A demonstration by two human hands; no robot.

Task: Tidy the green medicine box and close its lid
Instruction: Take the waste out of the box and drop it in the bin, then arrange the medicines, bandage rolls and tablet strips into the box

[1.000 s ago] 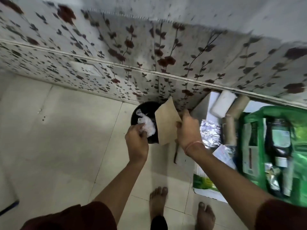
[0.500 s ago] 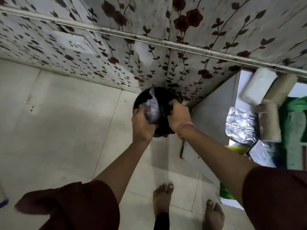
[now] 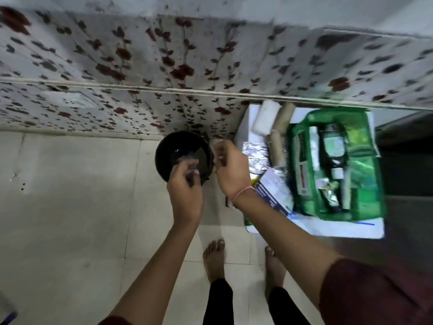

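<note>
Head view, looking down: a person stands barefoot on a pale tiled floor (image 3: 70, 207) facing a wall (image 3: 140, 55) covered in floral-patterned paper.

1. Bin. A round black bin (image 3: 182, 156) stands on the floor against the wall, just left of a white table (image 3: 316, 228).

2. Left hand. The left hand (image 3: 185, 184) is over the near rim of the bin. Its fingers are loosely curled and slightly apart. The picture is blurred at the fingertips, so whether they pinch anything cannot be told.

3. Right hand. The right hand (image 3: 230, 167) is at the right edge of the bin, beside the table's left side. Its fingers are bent and slightly apart, with nothing visible between them. A thin pink band circles the wrist.

4. Medicine box. The green medicine box (image 3: 372, 184) sits on the right part of the table, well apart from both hands. Its top is open, and bottles, tubes and cartons lie inside, blurred.

5. Items outside the box. Left of the box, on the table, lie a white roll (image 3: 266, 119) and two brown rolls (image 3: 282, 120) near the wall, a crumpled foil sheet (image 3: 255, 158), and a white and blue packet (image 3: 275, 191) just beside the right wrist.
</note>
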